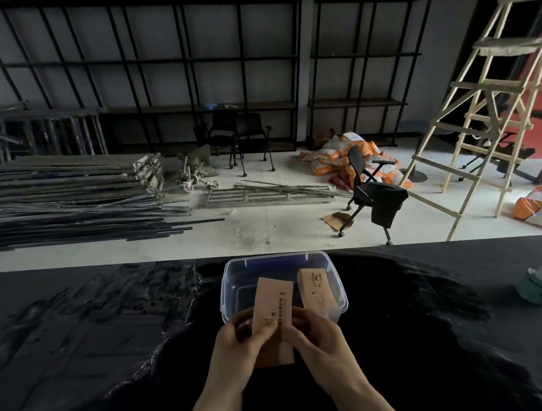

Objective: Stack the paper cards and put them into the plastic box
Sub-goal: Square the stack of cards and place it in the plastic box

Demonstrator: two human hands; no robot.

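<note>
A clear plastic box (232, 271) stands on the black-covered table at its far edge, straight ahead of me. Inside it, against the right wall, leans a stack of pale orange paper cards (315, 289). Just in front of the box I hold another stack of paper cards (273, 299), upright and tilted slightly right, printed side facing me. My left hand (239, 342) grips its left edge and my right hand (317, 338) grips its right edge, thumbs on the front. The lower part of this stack is hidden between my fingers.
A black wrinkled cloth (97, 340) covers the table. A green jar with a clear lid (540, 285) stands at the right. Beyond the table edge lie metal rods, office chairs (369, 194), orange sacks and a wooden ladder (490, 105) on the floor.
</note>
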